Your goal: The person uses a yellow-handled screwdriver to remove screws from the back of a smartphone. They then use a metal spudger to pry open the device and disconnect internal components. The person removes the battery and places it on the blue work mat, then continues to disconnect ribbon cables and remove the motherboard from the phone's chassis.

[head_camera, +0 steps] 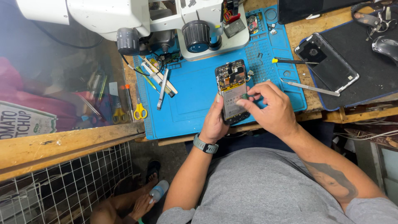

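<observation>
Phone (231, 92), back cover off with its board and battery showing, is held upright over the front edge of the blue mat (195, 103). Left of the phone lie yellow scissors (140, 111) and tweezers (162, 89). Left hand (214, 120) cradles the phone from below, fingers wrapped round its edge. Right hand (271, 108) pinches a small green part (245, 96) against the phone's right side. Right of it lies a spudger (311, 88)
</observation>
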